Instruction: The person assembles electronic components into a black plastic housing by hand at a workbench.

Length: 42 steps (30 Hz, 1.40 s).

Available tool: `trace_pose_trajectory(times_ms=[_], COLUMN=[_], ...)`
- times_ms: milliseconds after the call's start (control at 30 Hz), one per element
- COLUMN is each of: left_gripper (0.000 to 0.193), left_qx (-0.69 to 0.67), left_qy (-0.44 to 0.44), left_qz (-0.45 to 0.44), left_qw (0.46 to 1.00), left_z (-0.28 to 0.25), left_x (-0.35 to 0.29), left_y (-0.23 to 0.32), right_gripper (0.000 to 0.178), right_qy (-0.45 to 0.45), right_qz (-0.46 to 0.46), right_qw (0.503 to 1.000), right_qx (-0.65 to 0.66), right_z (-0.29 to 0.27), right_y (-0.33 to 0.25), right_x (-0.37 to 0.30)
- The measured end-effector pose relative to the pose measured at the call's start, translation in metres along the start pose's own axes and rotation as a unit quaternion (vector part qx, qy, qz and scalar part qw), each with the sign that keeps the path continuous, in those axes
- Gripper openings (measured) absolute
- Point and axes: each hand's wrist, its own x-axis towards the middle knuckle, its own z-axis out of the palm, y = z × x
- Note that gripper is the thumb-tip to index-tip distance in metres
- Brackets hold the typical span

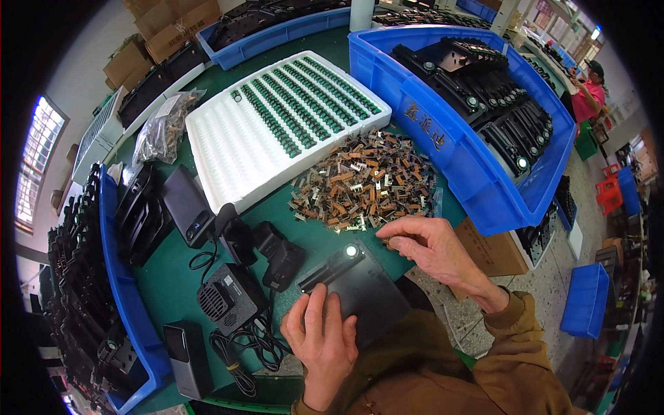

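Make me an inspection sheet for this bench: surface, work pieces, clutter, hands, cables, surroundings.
Surface: green tabletop, largely covered.
Work pieces: black panel; heap of small brown-and-silver parts beyond it; white foam tray partly filled with rows of green parts.
Clutter: black boxy devices left of the panel; plastic bag left of the tray.
Hands: left hand rests on the panel; right hand pinches what looks like a small part near the heap.
Cables: black cables, partly bundled, beside the devices.
Surroundings: right blue crate holding black housings; left blue crate; cardboard boxes; person in pink, far right.
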Motion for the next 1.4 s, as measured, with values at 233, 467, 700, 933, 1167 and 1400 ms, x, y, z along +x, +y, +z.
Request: trace_pose_trajectory(times_ms=[233,467,700,933,1167,1400], left_gripper=[0.037,0.037,0.036,0.036,0.035,0.034], left_qx=[-0.012,-0.005,-0.009,-0.019,-0.013,-0.009], left_qy=[-0.015,-0.014,-0.012,0.001,0.008,0.014], left_qz=[0.001,-0.002,-0.005,-0.005,0.000,0.007], left_qw=[1.000,1.000,1.000,1.000,1.000,1.000], left_z=[-0.002,-0.002,-0.003,0.000,0.003,0.003], left_x=[0.004,-0.001,-0.001,0.002,-0.001,-0.001], left_y=[0.001,0.000,0.001,-0.001,-0.003,-0.002], right_gripper=[0.020,0.020,0.018,0.015,0.026,0.025], right_qy=[-0.056,-0.106,-0.118,-0.111,-0.100,-0.100], right_qz=[0.079,0.085,0.105,-0.036,-0.194,-0.234], right_qw=[0.990,0.981,0.981,0.993,0.961,0.946], right_qx=[0.101,0.136,0.116,-0.013,-0.172,-0.202], right_z=[-0.003,0.003,0.004,0.001,0.008,0.013], right_y=[-0.013,-0.010,-0.008,-0.010,-0.012,-0.004], right_x=[-0.006,-0.010,-0.013,-0.015,-0.016,-0.015])
